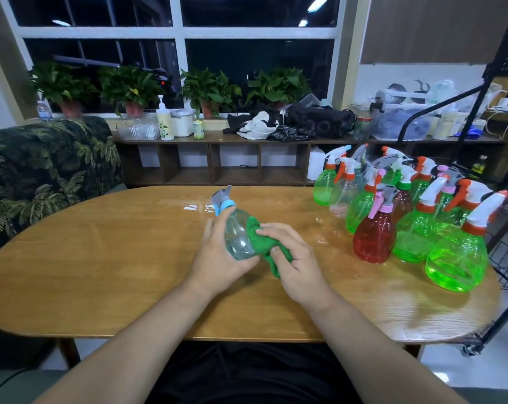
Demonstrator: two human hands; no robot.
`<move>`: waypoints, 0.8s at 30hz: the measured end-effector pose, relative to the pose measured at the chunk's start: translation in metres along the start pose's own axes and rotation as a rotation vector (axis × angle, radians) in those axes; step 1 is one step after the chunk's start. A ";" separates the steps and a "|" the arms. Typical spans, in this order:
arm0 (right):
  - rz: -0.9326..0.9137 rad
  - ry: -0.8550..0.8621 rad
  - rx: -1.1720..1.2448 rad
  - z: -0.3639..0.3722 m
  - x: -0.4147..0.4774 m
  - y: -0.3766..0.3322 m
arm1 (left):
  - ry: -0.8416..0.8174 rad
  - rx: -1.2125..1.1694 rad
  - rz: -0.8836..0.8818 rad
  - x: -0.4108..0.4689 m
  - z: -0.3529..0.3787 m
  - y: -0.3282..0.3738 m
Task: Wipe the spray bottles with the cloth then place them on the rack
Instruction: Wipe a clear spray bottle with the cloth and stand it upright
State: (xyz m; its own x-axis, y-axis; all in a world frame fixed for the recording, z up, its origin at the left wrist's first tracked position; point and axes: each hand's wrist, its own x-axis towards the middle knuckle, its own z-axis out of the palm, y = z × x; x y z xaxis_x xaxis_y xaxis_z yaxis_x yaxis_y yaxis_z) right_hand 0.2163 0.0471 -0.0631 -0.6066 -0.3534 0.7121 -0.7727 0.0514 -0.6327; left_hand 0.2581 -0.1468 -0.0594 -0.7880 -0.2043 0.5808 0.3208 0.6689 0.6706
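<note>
My left hand (218, 258) grips a clear spray bottle (237, 234) with a blue collar and grey trigger, tilted with its head pointing away over the middle of the wooden table (116, 258). My right hand (293, 258) holds a green cloth (261, 240) bunched against the bottle's right side. Several more spray bottles stand in a cluster at the table's right end, mostly green ones (456, 258) plus a red one (374, 237). The black wire rack (506, 258) stands just past the table's right edge.
A leaf-patterned sofa (43, 176) sits at the left. Behind the table runs a low wooden shelf (212, 164) with potted plants, a pump bottle, containers and dark bags on top. The rack's black frame (439, 112) rises at the far right.
</note>
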 end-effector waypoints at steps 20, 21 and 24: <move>0.368 0.146 0.474 -0.016 0.008 -0.007 | -0.354 0.013 0.192 -0.011 -0.001 0.015; 0.338 0.137 0.433 -0.014 0.007 -0.007 | -0.329 0.025 0.188 -0.010 -0.001 0.015; 0.220 0.115 0.261 -0.009 0.004 -0.005 | -0.206 0.023 0.147 -0.008 -0.001 0.011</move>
State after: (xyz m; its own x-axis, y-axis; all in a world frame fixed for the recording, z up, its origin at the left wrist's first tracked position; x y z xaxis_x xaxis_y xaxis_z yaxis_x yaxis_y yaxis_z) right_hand 0.2161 0.0538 -0.0539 -0.7816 -0.2526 0.5704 -0.5563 -0.1314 -0.8205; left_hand 0.2685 -0.1382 -0.0562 -0.8248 0.0448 0.5636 0.4297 0.6975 0.5735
